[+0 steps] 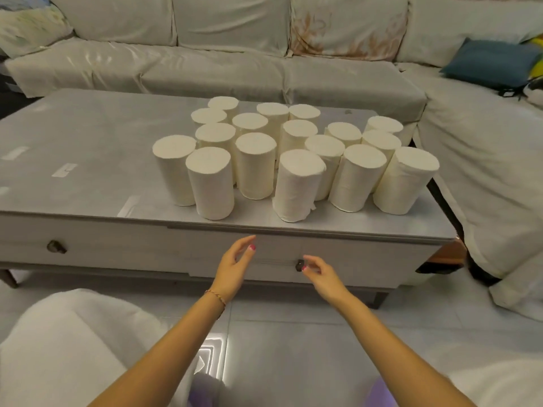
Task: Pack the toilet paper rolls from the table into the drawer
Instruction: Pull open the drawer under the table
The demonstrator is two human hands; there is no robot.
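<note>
Seventeen Rolls Wait Above a Closed Drawer

Upright and tightly grouped, seventeen white toilet paper rolls stand on the grey table at the centre of the frame, the cluster running from mid-table toward the table's right end. Most touch or nearly touch a neighbour; the nearest ones stand close to the front edge.

Below them, in the lower middle of the frame, a person's two bare forearms reach toward the table's front panel. The left hand hovers in front of the drawer, fingers loosely spread and curled, grasping nothing. The right hand sits just beside the drawer's dark knob, thumb and forefinger drawn near each other at the knob; whether they actually pinch it cannot be told. A thin bracelet circles the left wrist.

Two knobs show on the front panel: the one by the right hand and a second knob at the left of the frame. The drawer front lies flush with the panel, closed.

Across the top of the frame runs a pale covered sofa, turning down the right side. One blue cushion rests on it at upper right. Light floor tiles fill the bottom centre.
</note>
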